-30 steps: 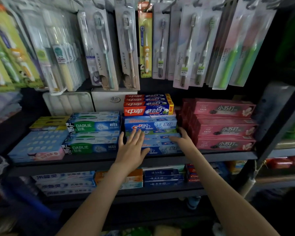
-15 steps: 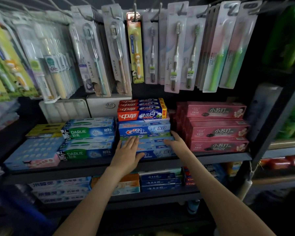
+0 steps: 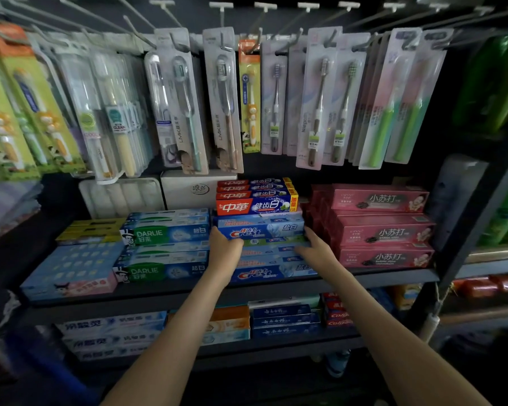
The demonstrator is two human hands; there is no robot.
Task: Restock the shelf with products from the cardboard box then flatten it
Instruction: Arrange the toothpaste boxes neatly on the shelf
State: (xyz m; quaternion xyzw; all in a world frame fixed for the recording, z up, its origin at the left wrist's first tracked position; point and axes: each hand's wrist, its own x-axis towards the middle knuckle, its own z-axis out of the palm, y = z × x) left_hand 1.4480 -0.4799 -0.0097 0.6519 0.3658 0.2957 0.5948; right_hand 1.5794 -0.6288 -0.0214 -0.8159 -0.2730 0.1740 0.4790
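Toppling is the likeliest trouble. The stack of blue cardboard Crest toothpaste cartons [image 3: 261,229] stands in the middle of the dark metal shelf [image 3: 387,276], several layers high, with a smaller pile of red-and-blue toothpaste cartons [image 3: 255,205] riding on top. The left hand [image 3: 225,253] lies against the stack's left end and the right hand [image 3: 317,250] against its right end. The fingers of both are straight and press inward, curled round nothing. Uneven pressure from one side would, I judge, skew the slick cartons and slide the upper pile off.

The gaps are tight too. Green-and-white Darlie toothpaste cartons [image 3: 165,234] sit just beside the stack on the left and pink toothpaste cartons [image 3: 381,232] just beside it on the right, so a knuckle could nudge either neighbour out of line. The front cartons lie near the shelf lip, and a careless drag of the wrists might pull one over the edge. The cardboard box is not in view, so how much stock is left cannot be told.

The shelf is a flat dark board, crowded from end to end. Above it, clear plastic toothbrush blister packs [image 3: 226,98] hang on wire hooks. Below, a second shelf carries more toothpaste cartons [image 3: 285,317]. The aisle is dim, with green bottles [image 3: 505,83] on the neighbouring rack at right.
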